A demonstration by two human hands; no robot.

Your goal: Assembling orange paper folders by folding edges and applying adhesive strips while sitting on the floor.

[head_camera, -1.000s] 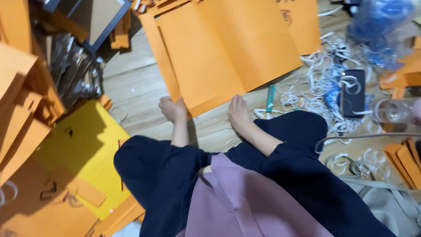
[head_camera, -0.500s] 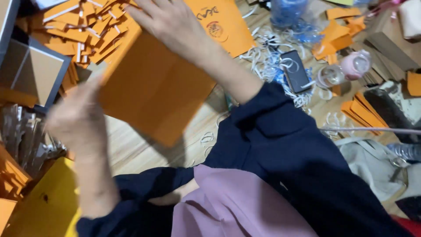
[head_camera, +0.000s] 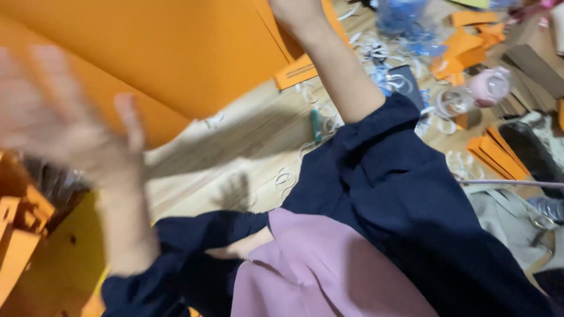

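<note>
A large orange paper sheet (head_camera: pixel 176 53) fills the upper left of the view, close to the camera. My left hand (head_camera: pixel 70 129) is raised in front of it, blurred, fingers spread, with nothing in it. My right arm in a dark blue sleeve reaches up to the sheet's right edge. Only the base of my right hand (head_camera: pixel 291 10) shows at the top edge, and its fingers are cut off. A pink garment (head_camera: pixel 317 270) lies across my lap.
White cord loops (head_camera: pixel 282 176) are scattered over the wooden floor (head_camera: pixel 247 152). A green pen (head_camera: pixel 316 124), a dark phone (head_camera: pixel 405 82), a pink-lidded clear jar (head_camera: pixel 490 85), a blue plastic bag (head_camera: pixel 405 17) and stacks of orange pieces (head_camera: pixel 493 155) lie to the right. A yellow sheet (head_camera: pixel 64 264) sits lower left.
The view has swung closer to the orange sheet, which now fills more of the frame. My left hand has risen higher, and my right hand has moved up out of the top edge.
</note>
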